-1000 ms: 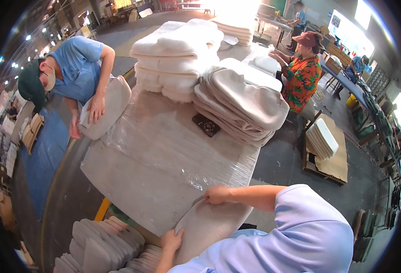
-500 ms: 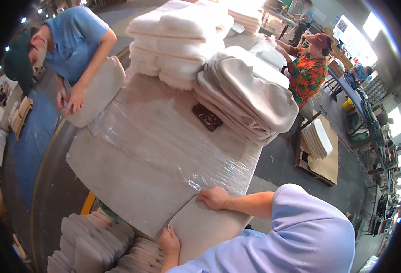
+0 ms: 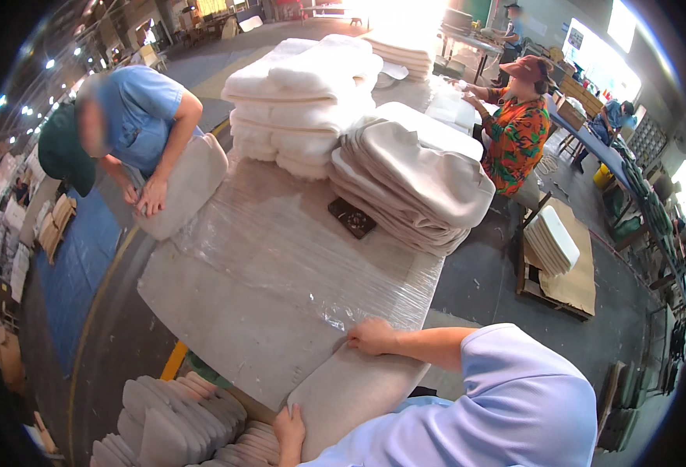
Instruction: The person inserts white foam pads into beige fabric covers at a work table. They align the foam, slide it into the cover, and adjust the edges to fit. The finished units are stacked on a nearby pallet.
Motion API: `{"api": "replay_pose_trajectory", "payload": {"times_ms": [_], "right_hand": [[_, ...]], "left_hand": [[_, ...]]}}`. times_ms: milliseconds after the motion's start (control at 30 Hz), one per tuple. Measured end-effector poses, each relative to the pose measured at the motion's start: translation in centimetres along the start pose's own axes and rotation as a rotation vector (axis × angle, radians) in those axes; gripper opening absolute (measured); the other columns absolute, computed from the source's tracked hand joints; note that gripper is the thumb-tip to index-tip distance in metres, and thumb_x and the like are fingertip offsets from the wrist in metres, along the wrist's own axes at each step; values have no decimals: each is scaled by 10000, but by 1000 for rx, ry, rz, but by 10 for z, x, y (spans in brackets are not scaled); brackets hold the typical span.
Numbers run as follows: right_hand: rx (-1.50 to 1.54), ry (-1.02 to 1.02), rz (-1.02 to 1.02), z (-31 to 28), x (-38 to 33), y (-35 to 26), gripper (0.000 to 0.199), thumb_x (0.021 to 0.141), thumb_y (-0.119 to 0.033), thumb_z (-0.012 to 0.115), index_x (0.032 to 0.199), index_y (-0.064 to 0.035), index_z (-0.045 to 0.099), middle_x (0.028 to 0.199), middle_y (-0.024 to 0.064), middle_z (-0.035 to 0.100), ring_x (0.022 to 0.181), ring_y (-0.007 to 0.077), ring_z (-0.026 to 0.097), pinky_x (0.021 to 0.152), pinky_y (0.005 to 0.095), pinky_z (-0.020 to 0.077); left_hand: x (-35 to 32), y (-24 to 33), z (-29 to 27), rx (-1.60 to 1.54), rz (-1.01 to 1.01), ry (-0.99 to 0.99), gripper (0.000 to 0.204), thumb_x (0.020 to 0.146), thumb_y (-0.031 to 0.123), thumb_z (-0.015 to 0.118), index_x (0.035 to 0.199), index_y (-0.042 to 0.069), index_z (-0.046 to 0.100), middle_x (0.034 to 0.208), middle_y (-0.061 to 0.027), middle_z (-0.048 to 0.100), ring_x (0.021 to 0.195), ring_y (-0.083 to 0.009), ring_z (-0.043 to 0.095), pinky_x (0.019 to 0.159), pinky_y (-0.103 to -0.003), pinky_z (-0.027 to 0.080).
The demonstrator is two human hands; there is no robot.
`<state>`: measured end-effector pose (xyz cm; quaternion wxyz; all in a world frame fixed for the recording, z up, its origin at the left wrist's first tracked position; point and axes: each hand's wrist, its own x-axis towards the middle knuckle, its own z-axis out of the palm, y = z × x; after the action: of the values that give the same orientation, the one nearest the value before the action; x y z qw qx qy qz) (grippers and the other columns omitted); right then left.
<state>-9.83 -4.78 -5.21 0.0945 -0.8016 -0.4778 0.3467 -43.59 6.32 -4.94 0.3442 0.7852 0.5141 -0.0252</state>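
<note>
A light grey padded fabric panel (image 3: 351,383) with rounded corners lies at the near edge of the table, close against my body. Its far corner is pinched in my right hand (image 3: 372,336), which presses down on the plastic-covered tabletop (image 3: 234,319). My left hand (image 3: 289,426) is closed over the panel's left edge, with the thumb on top and the other fingers partly hidden. Below the table's left edge, several similar grey panels (image 3: 175,416) stand stacked close to my left forearm.
White fleecy pads (image 3: 300,101) and folded beige covers (image 3: 409,175) are piled across the table, beside a dark patterned flat thing (image 3: 351,217). At left a co-worker in a green cap (image 3: 66,148) handles another grey panel (image 3: 191,183). Another co-worker (image 3: 514,136) stands far right, near a pallet (image 3: 565,288).
The view has tilted up and shifted slightly, so the scene sits differently in the picture. Both hands keep nearly the same hold on the panel's edge.
</note>
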Motion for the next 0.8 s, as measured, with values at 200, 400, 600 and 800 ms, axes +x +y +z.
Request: {"api": "replay_pose_trajectory", "payload": {"times_ms": [200, 400, 600, 800], "right_hand": [[84, 167, -11, 19, 1, 12, 269, 1012, -375, 615, 1090, -167, 766, 1045, 165, 766, 986, 439, 719, 846, 553, 566], [-13, 93, -47, 1, 6, 1, 294, 998, -372, 640, 1191, -168, 728, 1151, 146, 758, 1070, 415, 708, 888, 548, 559], [-19, -294, -233, -30, -45, -32, 542, 1060, -509, 532, 1461, -149, 595, 1528, 184, 552, 1332, 413, 600, 1080, 541, 499], [-104, -465, -301, -9, -79, -36, 722, 1094, -628, 386, 1615, -134, 461, 1707, 186, 360, 1618, 365, 254, 1286, 611, 225]], "left_hand": [[-1, 8, 13, 60, -1, 125, 417, 1053, 374, 588, 1010, -23, 707, 976, -306, 725, 943, -529, 675, 826, -597, 501], [6, 7, 1, 238, 135, 214, 342, 1016, 336, 665, 1058, 0, 715, 1125, -276, 729, 1078, -467, 672, 884, -584, 491], [-28, 76, -48, -120, 206, -255, 506, 1029, 357, 643, 1399, 12, 639, 1496, -268, 584, 1410, -469, 505, 1168, -520, 400], [-38, 50, 9, -168, 277, -494, 614, 1110, 364, 464, 1581, -30, 456, 1658, -263, 418, 1568, -428, 339, 1303, -466, 256]]}}
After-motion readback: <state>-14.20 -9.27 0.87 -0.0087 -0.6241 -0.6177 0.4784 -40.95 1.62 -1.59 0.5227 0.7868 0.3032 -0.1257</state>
